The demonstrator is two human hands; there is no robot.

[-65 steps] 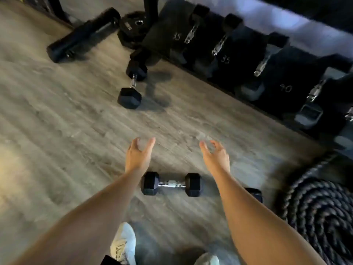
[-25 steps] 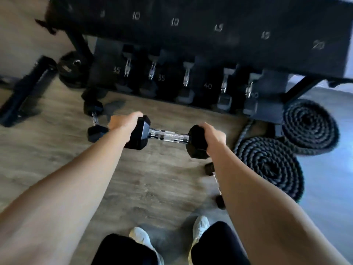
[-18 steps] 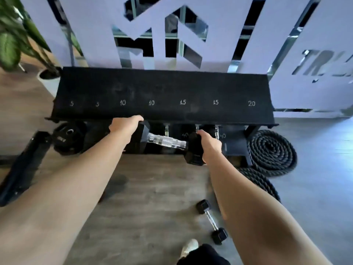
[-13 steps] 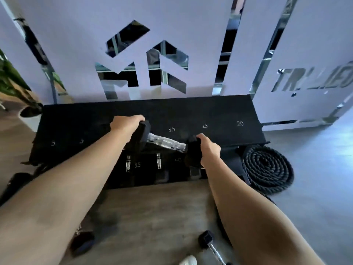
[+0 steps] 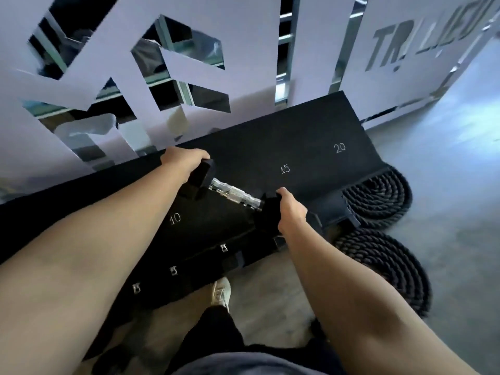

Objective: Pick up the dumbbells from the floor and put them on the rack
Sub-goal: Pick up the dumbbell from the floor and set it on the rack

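Observation:
I hold one black hex dumbbell [image 5: 234, 196] with a chrome handle over the top shelf of the black rack [image 5: 311, 136]. My left hand [image 5: 184, 159] grips its far head and my right hand [image 5: 290, 212] grips its near head. The dumbbell lies slanted, between the white "10" and "15" marks on the shelf. Whether it touches the shelf cannot be told. The shelf's right part, marked "15" and "20", is bare. Several dumbbells [image 5: 173, 270] sit on the lower shelf, only their chrome handles showing.
Two coiled black battle ropes [image 5: 384, 263] lie on the floor right of the rack. A white panel wall [image 5: 251, 50] with mirror cut-outs stands right behind the rack. My white shoe [image 5: 221, 292] is on the wooden floor at the rack's foot.
Both hands took the dumbbell off the floor by its heads, lifted it and carried it forward over the rack's top shelf. I have stepped closer; the view is now tilted.

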